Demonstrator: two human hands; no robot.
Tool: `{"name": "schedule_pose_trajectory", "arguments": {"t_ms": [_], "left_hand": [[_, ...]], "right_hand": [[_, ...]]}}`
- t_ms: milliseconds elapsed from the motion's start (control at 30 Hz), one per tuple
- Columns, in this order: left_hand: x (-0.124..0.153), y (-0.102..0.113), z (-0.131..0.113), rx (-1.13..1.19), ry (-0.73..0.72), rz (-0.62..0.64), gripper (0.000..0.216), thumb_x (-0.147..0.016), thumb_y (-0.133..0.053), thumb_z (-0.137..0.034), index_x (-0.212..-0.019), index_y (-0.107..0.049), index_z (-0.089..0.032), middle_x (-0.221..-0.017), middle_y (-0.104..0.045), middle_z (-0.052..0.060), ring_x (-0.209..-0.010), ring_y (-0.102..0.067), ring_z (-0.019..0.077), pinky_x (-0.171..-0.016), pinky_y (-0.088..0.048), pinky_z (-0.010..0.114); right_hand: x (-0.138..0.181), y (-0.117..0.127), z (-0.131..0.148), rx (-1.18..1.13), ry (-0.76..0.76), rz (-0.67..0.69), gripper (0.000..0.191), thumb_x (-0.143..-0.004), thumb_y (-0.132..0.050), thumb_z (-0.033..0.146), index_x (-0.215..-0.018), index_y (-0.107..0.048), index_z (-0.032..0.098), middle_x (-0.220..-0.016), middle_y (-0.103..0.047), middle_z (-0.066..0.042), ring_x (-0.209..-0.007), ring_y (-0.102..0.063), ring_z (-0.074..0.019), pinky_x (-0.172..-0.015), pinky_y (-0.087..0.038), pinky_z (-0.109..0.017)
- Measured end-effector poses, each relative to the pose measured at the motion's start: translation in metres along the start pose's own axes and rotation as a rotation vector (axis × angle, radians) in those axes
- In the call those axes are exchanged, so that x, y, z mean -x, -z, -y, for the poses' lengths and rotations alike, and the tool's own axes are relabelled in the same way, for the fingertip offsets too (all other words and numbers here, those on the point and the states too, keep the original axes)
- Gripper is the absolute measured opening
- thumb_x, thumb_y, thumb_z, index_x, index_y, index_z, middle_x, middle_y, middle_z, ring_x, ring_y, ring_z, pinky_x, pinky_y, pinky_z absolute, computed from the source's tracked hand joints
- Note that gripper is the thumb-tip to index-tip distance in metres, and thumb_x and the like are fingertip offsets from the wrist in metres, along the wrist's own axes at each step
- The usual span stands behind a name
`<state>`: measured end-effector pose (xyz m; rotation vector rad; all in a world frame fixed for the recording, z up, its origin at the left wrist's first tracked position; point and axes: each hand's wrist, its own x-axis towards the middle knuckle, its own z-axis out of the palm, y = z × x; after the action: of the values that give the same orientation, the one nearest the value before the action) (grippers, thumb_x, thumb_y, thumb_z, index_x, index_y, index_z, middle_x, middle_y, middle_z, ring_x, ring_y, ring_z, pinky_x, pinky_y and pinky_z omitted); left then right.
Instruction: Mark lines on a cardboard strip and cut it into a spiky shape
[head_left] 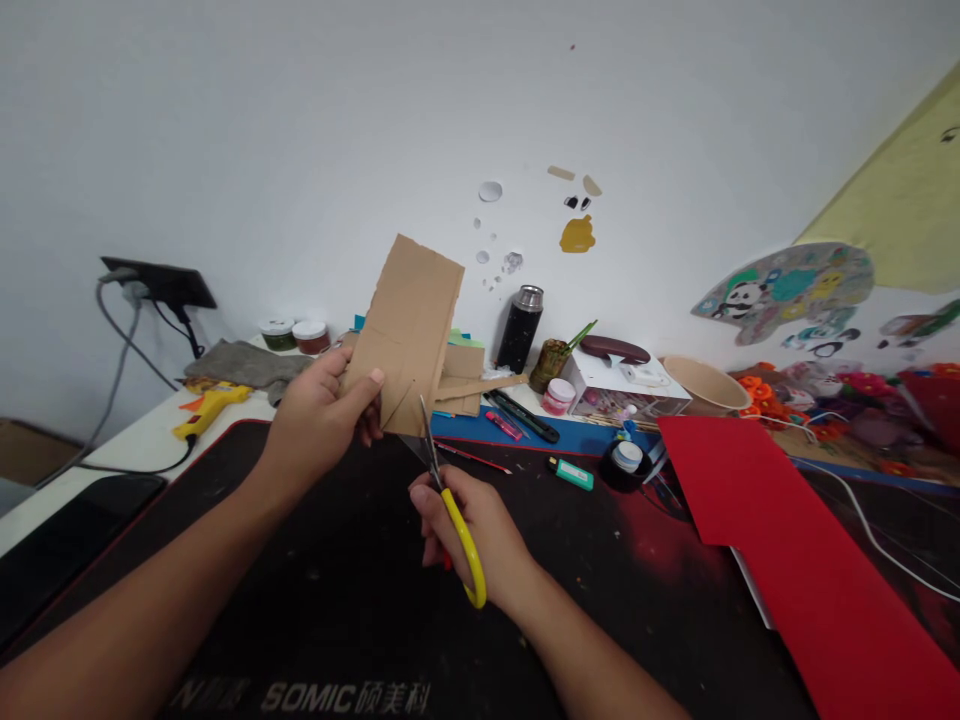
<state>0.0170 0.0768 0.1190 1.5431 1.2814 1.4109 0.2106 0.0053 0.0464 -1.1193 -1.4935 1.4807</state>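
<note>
My left hand (pixel 319 420) grips a brown cardboard piece (pixel 409 325) by its lower left edge and holds it upright above the black desk mat (pixel 300 600). My right hand (pixel 469 530) is closed round yellow-handled scissors (pixel 450 500). Their blades point up and meet the bottom edge of the cardboard, where a slanted cut line shows. Both forearms reach in from the bottom of the view.
A red sheet (pixel 787 530) lies at the right. Behind the cardboard stand a black flask (pixel 519 328), small jars (pixel 294 335), pens, a green lighter (pixel 571 472) and a tape roll (pixel 626 460). A yellow glue gun (pixel 206 408) lies at the left, near cables.
</note>
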Motion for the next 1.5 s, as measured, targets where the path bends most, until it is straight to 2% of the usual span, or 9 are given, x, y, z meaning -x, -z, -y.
{"name": "schedule_pose_trajectory", "arguments": {"t_ms": [533,900,1167,1367,1500], "left_hand": [[0.003,0.0,-0.003,-0.028,-0.001,0.007,0.023,-0.091,-0.071,-0.041,-0.101,-0.061,-0.023,-0.051,-0.061,-0.006,-0.039,-0.06,0.0178,-0.038,-0.049,0.027],[0.005,-0.002,0.007,0.012,-0.004,0.004,0.023,-0.094,-0.072,-0.043,-0.099,-0.06,-0.024,-0.054,-0.061,-0.006,-0.041,-0.06,0.0162,-0.039,-0.048,0.025],[0.009,-0.004,0.008,0.027,-0.002,-0.013,0.02,-0.095,-0.071,-0.04,-0.102,-0.062,-0.023,-0.055,-0.063,-0.005,-0.041,-0.061,0.0168,-0.039,-0.049,0.026],[0.012,-0.004,0.013,0.048,0.018,-0.033,0.021,-0.095,-0.071,-0.042,-0.099,-0.06,-0.024,-0.055,-0.063,-0.005,-0.042,-0.061,0.0169,-0.039,-0.049,0.026],[0.015,-0.005,0.013,0.031,0.026,-0.053,0.023,-0.095,-0.069,-0.043,-0.103,-0.061,-0.023,-0.054,-0.063,-0.005,-0.042,-0.061,0.0178,-0.039,-0.049,0.026]], "right_hand": [[-0.001,0.0,-0.001,0.009,-0.005,-0.01,0.042,-0.103,-0.067,0.063,-0.102,-0.064,0.021,-0.073,-0.06,0.005,-0.049,-0.061,-0.0105,-0.046,-0.043,-0.02],[0.0,0.001,-0.002,0.047,-0.005,-0.02,0.041,-0.104,-0.066,0.062,-0.099,-0.062,0.022,-0.066,-0.057,0.007,-0.047,-0.058,-0.0111,-0.045,-0.042,-0.02],[0.0,0.002,-0.002,0.081,-0.042,-0.036,0.035,-0.106,-0.067,0.056,-0.098,-0.062,0.022,-0.063,-0.055,0.008,-0.045,-0.055,-0.0112,-0.044,-0.04,-0.021],[0.002,0.001,0.001,0.113,-0.049,-0.03,0.026,-0.108,-0.063,0.046,-0.096,-0.06,0.023,-0.058,-0.052,0.009,-0.043,-0.05,-0.0111,-0.043,-0.037,-0.02],[0.002,-0.002,0.004,0.12,-0.09,-0.044,0.027,-0.108,-0.065,0.045,-0.093,-0.057,0.024,-0.056,-0.049,0.01,-0.042,-0.048,-0.0109,-0.042,-0.036,-0.02]]}}
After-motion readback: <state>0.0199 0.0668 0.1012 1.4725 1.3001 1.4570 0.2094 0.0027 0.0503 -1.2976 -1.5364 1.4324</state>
